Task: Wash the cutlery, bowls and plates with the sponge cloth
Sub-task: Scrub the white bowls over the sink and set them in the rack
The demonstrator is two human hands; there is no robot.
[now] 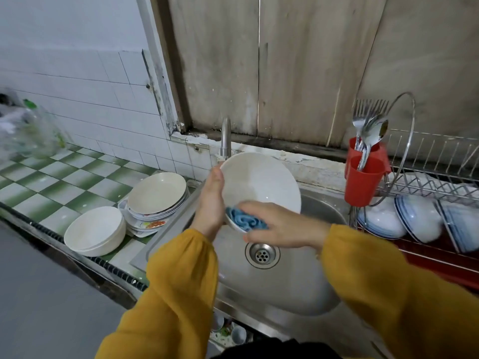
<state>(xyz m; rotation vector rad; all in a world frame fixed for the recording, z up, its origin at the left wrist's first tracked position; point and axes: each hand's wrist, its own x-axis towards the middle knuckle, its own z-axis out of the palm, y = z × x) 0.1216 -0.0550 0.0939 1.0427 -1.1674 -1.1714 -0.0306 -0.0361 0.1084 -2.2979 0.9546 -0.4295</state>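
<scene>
Over a stainless steel sink (285,286), the left hand (211,200) grips the rim of a round white bowl (259,182), tilted on edge below the metal tap (226,137); the right hand (282,224) pinches a crumpled blue sponge cloth (246,221) against the bowl's lower rim; stacked cream plates (156,194) and stacked white bowls (94,230) sit left on the green-checked tiled surface (64,182); a red plastic cutlery holder (363,185) hangs on the right.

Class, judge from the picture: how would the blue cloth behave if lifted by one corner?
The cloth lies bunched in soft folds against the bowl, so it would probably hang limp. It looks thin, so likely light, though heavier if soaked.
</scene>
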